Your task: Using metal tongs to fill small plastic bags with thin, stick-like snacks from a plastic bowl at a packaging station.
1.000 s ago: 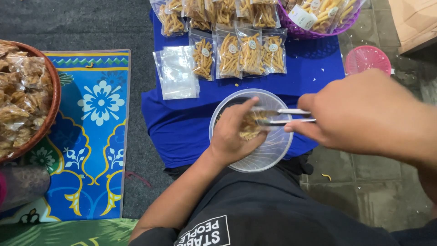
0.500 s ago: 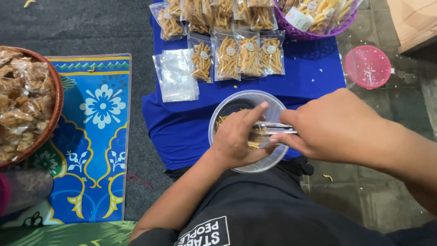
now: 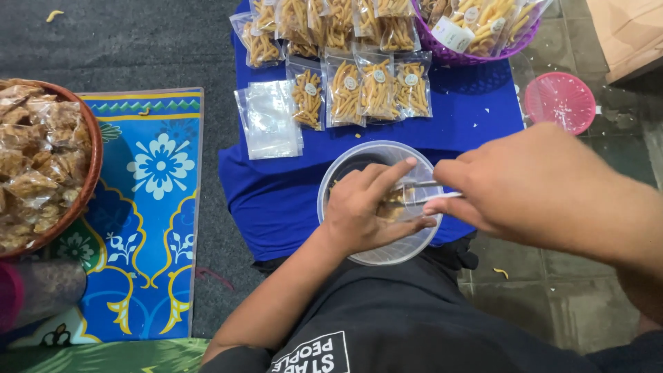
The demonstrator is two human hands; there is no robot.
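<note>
Blue cloth (image 3: 290, 200) covers the floor, with sealed snack packets (image 3: 359, 86) at twelve o'clock. At centre sits a clear plastic bowl (image 3: 414, 249) — the left hand (image 3: 366, 211) curls inside it, fingers round a small bag (mostly hidden), while the right hand (image 3: 532, 183) pinches metal tongs (image 3: 428, 193) at three o'clock.

Dark grey carpet (image 3: 138, 48) covered the floor toward ten o'clock; worn grey tiles (image 3: 552, 297) lay toward four o'clock, dimly lit.
</note>
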